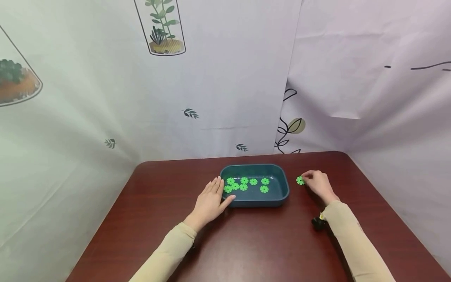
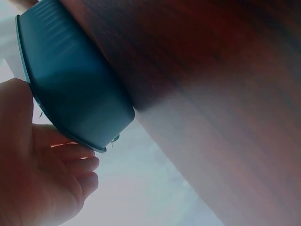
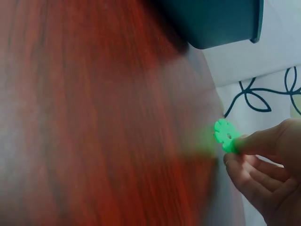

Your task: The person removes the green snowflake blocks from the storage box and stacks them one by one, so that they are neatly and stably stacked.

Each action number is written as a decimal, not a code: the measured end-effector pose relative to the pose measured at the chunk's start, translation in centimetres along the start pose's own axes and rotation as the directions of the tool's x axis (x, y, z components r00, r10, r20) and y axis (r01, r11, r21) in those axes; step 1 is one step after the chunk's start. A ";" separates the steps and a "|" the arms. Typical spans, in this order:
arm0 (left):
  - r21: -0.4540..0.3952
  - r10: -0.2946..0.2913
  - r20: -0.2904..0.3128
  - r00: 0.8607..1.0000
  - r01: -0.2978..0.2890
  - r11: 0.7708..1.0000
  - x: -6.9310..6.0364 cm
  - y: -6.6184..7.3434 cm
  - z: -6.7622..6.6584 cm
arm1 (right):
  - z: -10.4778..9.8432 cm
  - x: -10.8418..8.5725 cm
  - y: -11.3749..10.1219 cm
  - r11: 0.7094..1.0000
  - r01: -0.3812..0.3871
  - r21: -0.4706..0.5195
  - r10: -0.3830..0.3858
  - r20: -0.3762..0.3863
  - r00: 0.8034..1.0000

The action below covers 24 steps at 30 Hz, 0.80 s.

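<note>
A dark teal tray (image 1: 253,203) on the table holds several green flower-shaped pieces (image 1: 264,189), most of them toward its left side. The left hand (image 1: 208,201) rests against the tray's left edge with fingers extended and thumb by the front corner; the left wrist view shows that hand (image 2: 47,165) at the rim of the tray (image 2: 80,80). Right of the tray, the right hand (image 1: 318,186) pinches one green piece (image 1: 300,180) between thumb and fingers. In the right wrist view this piece (image 3: 226,134) is at the fingertips of the hand (image 3: 273,169), with the tray (image 3: 216,23) beyond.
The reddish-brown table (image 1: 253,243) reaches back to a pale cloth backdrop (image 1: 229,86) printed with plants. A small black object (image 1: 318,223) with a yellow bit beside it shows under the right sleeve (image 1: 352,239).
</note>
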<state>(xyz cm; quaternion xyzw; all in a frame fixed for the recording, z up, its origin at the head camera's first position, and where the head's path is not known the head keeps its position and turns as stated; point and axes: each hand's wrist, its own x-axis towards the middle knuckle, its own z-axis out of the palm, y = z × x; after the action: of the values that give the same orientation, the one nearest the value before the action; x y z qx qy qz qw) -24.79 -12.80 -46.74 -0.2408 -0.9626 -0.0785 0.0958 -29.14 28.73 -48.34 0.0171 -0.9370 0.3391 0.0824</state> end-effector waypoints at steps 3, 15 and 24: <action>-0.001 -0.001 -0.007 1.000 0.001 1.000 0.0 0.0 0.0 | 0.1 0.2 0.0 1.000 -0.028 -0.002 0.028 0.007 1.000; 0.016 0.000 -0.013 1.000 0.000 1.000 -0.2 0.3 -0.1 | 0.6 1.0 -1.0 0.990 -0.138 0.000 0.138 0.037 0.990; 0.025 -0.006 -0.022 1.000 0.006 1.000 -0.2 0.4 0.1 | 0.9 1.4 -1.0 0.987 -0.160 0.004 0.160 0.049 0.986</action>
<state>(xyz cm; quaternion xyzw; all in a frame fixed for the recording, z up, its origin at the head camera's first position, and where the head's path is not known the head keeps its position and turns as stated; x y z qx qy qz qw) -24.42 -12.53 -46.85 -0.2358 -0.9632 -0.0695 0.1092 -30.58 27.45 -48.12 -0.0495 -0.9358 0.3476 0.0319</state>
